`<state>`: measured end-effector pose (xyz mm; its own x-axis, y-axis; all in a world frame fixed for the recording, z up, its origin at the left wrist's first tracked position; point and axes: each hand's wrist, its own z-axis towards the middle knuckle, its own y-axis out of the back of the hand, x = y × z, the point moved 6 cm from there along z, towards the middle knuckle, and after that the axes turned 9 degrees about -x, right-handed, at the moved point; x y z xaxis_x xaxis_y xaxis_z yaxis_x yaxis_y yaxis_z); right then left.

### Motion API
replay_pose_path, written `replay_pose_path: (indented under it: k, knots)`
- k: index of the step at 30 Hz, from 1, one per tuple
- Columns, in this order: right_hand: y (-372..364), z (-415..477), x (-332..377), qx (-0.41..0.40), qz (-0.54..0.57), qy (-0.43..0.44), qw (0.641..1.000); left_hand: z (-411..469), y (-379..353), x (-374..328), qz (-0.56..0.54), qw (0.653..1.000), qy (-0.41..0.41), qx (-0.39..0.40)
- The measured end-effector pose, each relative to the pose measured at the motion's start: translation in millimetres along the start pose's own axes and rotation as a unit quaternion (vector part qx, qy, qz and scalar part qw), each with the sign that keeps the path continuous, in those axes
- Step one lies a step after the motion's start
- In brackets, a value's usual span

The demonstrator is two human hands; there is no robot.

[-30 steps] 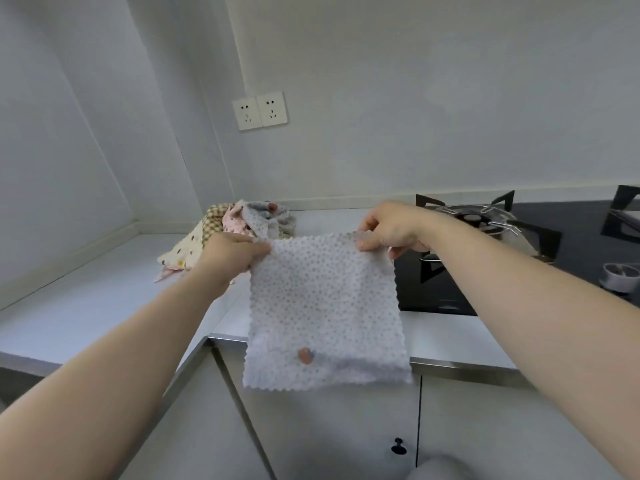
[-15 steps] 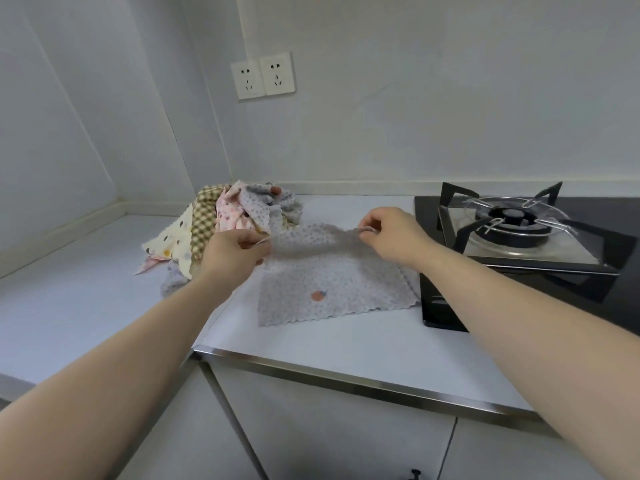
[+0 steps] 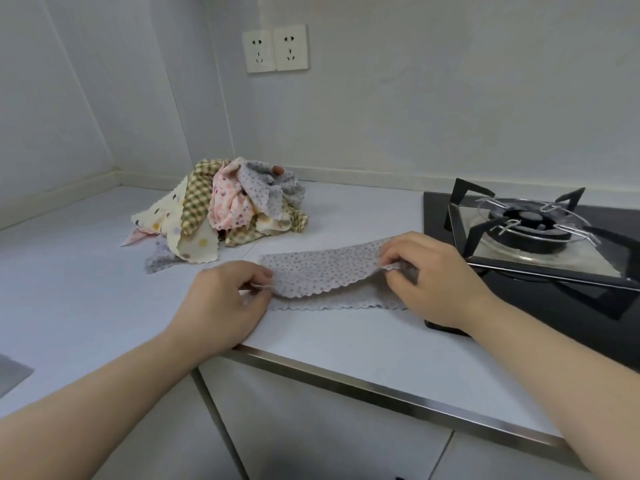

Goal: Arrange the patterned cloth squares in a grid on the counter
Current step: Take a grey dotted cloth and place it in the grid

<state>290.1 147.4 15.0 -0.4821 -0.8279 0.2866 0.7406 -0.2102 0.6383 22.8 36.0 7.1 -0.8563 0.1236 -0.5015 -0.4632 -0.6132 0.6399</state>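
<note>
A grey cloth square with small dots (image 3: pixel 323 270) lies on the white counter (image 3: pixel 346 341), folded over on itself so its scalloped edges show near the front. My left hand (image 3: pixel 225 299) pinches its left corner. My right hand (image 3: pixel 433 275) pinches its right corner, right beside the stove. Behind and to the left sits a heap of patterned cloth squares (image 3: pixel 228 213): cream with dots, green check, pink and grey pieces all crumpled together.
A black gas stove (image 3: pixel 540 237) with a pan support takes up the counter's right side. The counter meets the wall in a corner at the back left. Two wall sockets (image 3: pixel 275 48) hang above the heap. A metal strip (image 3: pixel 381 393) edges the counter front.
The grey cloth hung in the air from both hands a second ago. It has come down onto the counter, and both hands have drawn its held edge toward me, folding it over.
</note>
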Motion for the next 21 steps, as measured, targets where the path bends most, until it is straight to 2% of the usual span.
replay_pose_path:
  k: [10,21]
  knots:
    - [-5.2,-6.1,4.0,0.075,0.001,0.027,0.997,-3.2,-1.5,0.7,0.007,0.999,-0.031,-0.026]
    - [-7.9,-8.0,2.1,0.103,0.001,0.029,0.994,-4.6,-6.0,-0.2,0.018,0.996,-0.085,-0.025]
